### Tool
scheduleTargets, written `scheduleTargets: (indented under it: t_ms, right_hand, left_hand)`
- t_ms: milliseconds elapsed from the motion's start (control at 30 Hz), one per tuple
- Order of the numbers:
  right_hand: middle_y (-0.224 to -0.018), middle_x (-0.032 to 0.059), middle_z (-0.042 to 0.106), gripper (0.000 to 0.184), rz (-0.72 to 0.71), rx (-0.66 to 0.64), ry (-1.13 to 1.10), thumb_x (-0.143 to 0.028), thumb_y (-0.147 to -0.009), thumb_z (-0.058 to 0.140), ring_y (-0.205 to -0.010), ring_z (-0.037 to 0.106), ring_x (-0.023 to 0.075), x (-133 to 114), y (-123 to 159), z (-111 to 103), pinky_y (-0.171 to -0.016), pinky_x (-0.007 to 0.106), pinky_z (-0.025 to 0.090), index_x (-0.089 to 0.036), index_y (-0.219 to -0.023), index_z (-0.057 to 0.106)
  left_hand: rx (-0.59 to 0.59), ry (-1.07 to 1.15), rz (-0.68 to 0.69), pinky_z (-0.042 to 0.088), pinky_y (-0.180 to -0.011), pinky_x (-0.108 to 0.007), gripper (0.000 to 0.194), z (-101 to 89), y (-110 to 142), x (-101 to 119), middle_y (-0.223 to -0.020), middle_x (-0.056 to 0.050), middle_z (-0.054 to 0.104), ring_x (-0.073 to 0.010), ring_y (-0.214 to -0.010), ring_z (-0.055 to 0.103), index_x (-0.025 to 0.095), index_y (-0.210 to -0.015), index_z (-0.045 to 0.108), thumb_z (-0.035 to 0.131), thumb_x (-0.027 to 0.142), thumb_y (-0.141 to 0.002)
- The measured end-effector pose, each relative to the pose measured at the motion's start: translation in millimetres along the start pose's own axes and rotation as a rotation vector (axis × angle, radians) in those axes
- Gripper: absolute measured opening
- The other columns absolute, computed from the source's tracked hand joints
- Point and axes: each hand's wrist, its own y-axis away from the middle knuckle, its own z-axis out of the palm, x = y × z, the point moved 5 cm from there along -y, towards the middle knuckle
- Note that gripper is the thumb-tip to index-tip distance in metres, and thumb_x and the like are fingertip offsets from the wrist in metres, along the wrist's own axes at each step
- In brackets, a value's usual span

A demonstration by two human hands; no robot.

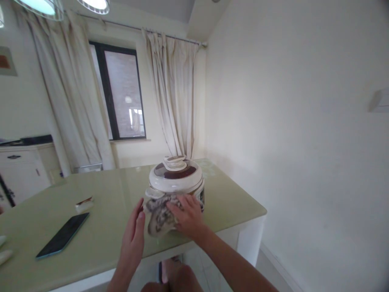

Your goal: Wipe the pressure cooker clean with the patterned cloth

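A white electric cooker point(176, 184) with a dark see-through lid and a white knob stands near the table's front edge. Against its front side my right hand point(188, 215) presses a patterned grey-and-beige cloth point(162, 215), its fingers bent over the fabric. Part of the cloth hangs loose to the left, slightly blurred. My left hand point(135, 229) is upright just left of the cloth, fingers stretched out and thumb apart, with nothing in it. The cloth and right hand hide much of the cooker's lower front.
The pale green tabletop point(112, 190) carries a dark tablet or phone point(63, 235) and a small whitish item point(84, 205) on the left. White objects point(4, 255) show at the left edge. A wall point(291, 121) rises on the right; curtains point(173, 89) and a window point(124, 93) are behind.
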Motion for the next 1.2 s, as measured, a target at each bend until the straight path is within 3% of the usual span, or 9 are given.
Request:
scheduleTargets:
  t_ms: [100, 200, 367, 500, 633, 733, 933, 1067, 1200]
  right_hand:
    - [-0.132, 0.0117, 0.062, 0.06, 0.22, -0.013, -0.046, -0.046, -0.079, 0.082, -0.115, 0.057, 0.0329, 25, -49, -34, -0.097, 0.046, 0.048, -0.028, -0.135, 0.068]
    - [-0.13, 0.0116, 0.061, 0.05, 0.251, -0.063, -0.041, -0.044, -0.082, 0.081, -0.119, 0.055, 0.0335, 27, -94, -49, -0.1, 0.046, 0.046, -0.026, -0.128, 0.069]
    - [-0.129, 0.013, 0.062, 0.069, 0.281, -0.159, -0.209, -0.04, -0.082, 0.082, -0.125, 0.055, 0.0343, 28, -151, -34, -0.107, 0.051, 0.043, -0.024, -0.144, 0.056]
    - [-0.134, 0.0141, 0.063, 0.097, 0.149, -0.437, -0.619, -0.027, -0.079, 0.084, -0.119, 0.063, 0.0256, 53, -191, -15, -0.105, 0.041, 0.048, -0.018, -0.162, 0.034]
    - [-0.133, 0.0127, 0.065, 0.065, 0.233, -0.289, -0.681, -0.033, -0.088, 0.076, -0.105, 0.067, 0.0209, 111, -213, -20, -0.095, 0.037, 0.052, -0.019, -0.148, 0.054]
    - [-0.117, 0.0088, 0.073, 0.032, 0.226, -0.134, -0.576, -0.041, -0.102, 0.062, -0.107, 0.066, 0.0204, 136, -210, -12, -0.098, 0.035, 0.047, -0.019, -0.124, 0.071]
    - [-0.108, 0.0076, 0.078, 0.038, 0.15, -0.22, -0.522, -0.053, -0.104, 0.061, -0.102, 0.069, 0.02, 128, -181, 40, -0.091, 0.03, 0.044, -0.021, -0.111, 0.079]
    - [-0.103, 0.0061, 0.078, 0.039, 0.156, -0.213, -0.558, -0.053, -0.106, 0.056, -0.099, 0.067, 0.0179, 128, -179, 43, -0.089, 0.028, 0.042, -0.022, -0.107, 0.08]
    - [-0.095, 0.0059, 0.075, 0.045, 0.168, -0.193, -0.552, -0.056, -0.107, 0.053, -0.093, 0.065, 0.0177, 130, -182, 38, -0.085, 0.028, 0.041, -0.021, -0.101, 0.08]
  left_hand:
    - [0.064, -0.01, 0.046, 0.043, -0.122, -0.05, 0.064, 8.0, 21, -5, -0.16, -0.014, 0.053, -0.03, -0.148, 0.05, 0.023, -0.158, 0.045, 0.04, 0.059, -0.105]
    - [0.122, -0.109, 0.299, 0.043, -0.121, -0.052, 0.066, 17.8, 17, 25, -0.164, -0.016, 0.047, -0.0316, -0.148, 0.049, 0.023, -0.164, 0.036, 0.048, 0.051, -0.105]
    - [0.211, -0.511, 0.807, 0.025, -0.126, -0.065, 0.114, 33.8, -16, 112, -0.174, -0.026, 0.021, -0.0456, -0.159, 0.024, 0.017, -0.171, 0.012, 0.075, 0.059, -0.086]
    - [0.021, -0.791, 0.761, 0.032, -0.121, -0.065, 0.109, 51.4, -65, 142, -0.167, -0.023, 0.04, -0.05, -0.153, 0.034, 0.021, -0.168, 0.024, 0.078, 0.058, -0.081]
    - [-0.196, -0.862, 0.488, 0.054, -0.1, -0.046, 0.07, 48.0, -122, 123, -0.142, -0.014, 0.063, -0.0351, -0.12, 0.067, 0.023, -0.155, 0.049, 0.061, 0.04, -0.088]
    - [-0.195, -0.85, 0.323, 0.055, -0.092, -0.039, 0.043, 35.3, -168, 100, -0.123, -0.014, 0.07, -0.0304, -0.104, 0.072, 0.017, -0.116, 0.073, 0.058, 0.039, -0.083]
    - [-0.218, -0.311, 0.013, 0.057, -0.074, -0.032, 0.041, 29.9, -229, 50, -0.088, -0.005, 0.078, -0.0274, -0.087, 0.073, 0.018, -0.101, 0.075, 0.067, 0.039, -0.067]
    - [-0.144, 0.049, -0.213, 0.059, -0.074, -0.035, 0.059, 32.0, -223, 3, -0.093, -0.01, 0.079, -0.0284, -0.087, 0.074, 0.015, -0.106, 0.071, 0.078, 0.053, -0.061]
    - [-0.216, 0.254, -0.241, 0.061, -0.085, -0.041, 0.075, 31.8, -172, -47, -0.099, -0.011, 0.08, -0.0309, -0.096, 0.075, 0.017, -0.115, 0.068, 0.089, 0.055, -0.053]
